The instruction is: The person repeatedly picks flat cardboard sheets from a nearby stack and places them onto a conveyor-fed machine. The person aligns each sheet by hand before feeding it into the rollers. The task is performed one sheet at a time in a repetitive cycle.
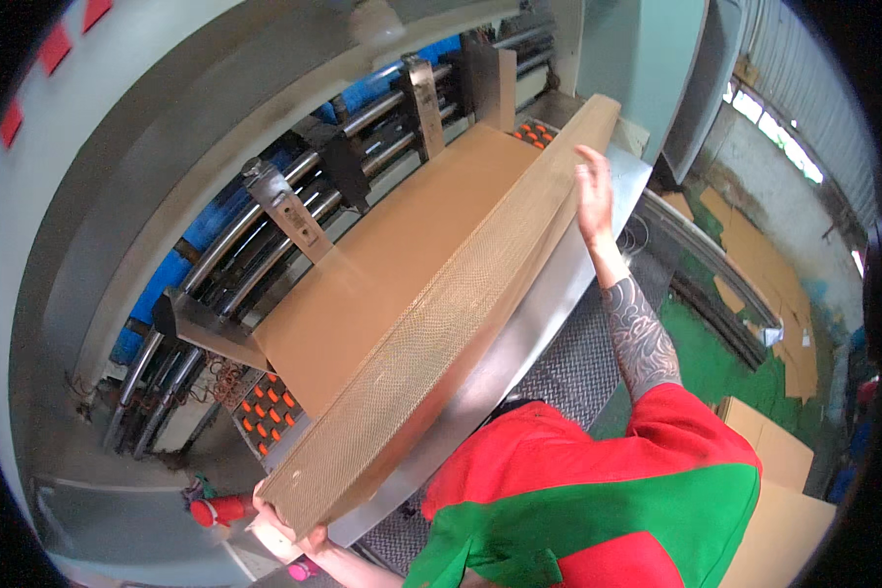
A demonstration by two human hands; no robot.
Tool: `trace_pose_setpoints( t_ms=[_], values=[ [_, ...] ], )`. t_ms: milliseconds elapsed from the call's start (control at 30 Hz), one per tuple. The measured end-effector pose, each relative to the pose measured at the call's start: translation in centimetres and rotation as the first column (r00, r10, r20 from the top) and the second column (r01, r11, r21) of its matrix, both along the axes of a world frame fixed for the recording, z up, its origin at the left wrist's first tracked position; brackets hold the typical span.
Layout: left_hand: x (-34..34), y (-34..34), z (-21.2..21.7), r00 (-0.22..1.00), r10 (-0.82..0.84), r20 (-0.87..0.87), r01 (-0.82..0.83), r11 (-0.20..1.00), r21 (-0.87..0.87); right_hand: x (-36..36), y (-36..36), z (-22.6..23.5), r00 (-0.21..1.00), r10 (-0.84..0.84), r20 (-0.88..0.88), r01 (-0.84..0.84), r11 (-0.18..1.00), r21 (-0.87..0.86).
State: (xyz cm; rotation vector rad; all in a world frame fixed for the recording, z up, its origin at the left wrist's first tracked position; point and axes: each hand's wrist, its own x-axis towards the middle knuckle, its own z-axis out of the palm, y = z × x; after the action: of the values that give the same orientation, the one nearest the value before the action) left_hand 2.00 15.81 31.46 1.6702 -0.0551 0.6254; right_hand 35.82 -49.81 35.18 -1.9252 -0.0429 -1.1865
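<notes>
A thick stack of brown corrugated cardboard sheets (402,367) lies across the machine's feed table, its long fluted edge toward me. The broad brown face of a sheet (402,245) slopes away behind that edge. At the near left end, my left hand (286,524) is closed round the corner of the stack, part of its fingers hidden. My right hand (595,201) is at the far right end, fingers stretched out and palm against the stack's near side. Nothing is gripped in it.
Upright metal guides (289,211) and steel bars (235,235) stand behind the sheets. Orange rollers (268,407) show by the left end. A bare metal table edge (519,363) runs in front of me. Flat cardboard (755,250) lies on the green floor at right.
</notes>
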Motion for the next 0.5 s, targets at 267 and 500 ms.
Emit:
trace_pose_setpoints(
  t_ms=[267,500],
  values=[
    [1.6,5.5,-9.0,0.964,-0.071,-0.257,0.007,0.970,-0.243,2.1,16.2,0.3,0.704,0.029,-0.709,-0.594,0.570,-0.567],
    [0.7,4.4,-8.4,0.965,-0.183,-0.187,0.112,0.934,-0.340,1.5,15.0,-0.9,0.696,0.103,-0.710,-0.660,0.480,-0.578]
  ],
)
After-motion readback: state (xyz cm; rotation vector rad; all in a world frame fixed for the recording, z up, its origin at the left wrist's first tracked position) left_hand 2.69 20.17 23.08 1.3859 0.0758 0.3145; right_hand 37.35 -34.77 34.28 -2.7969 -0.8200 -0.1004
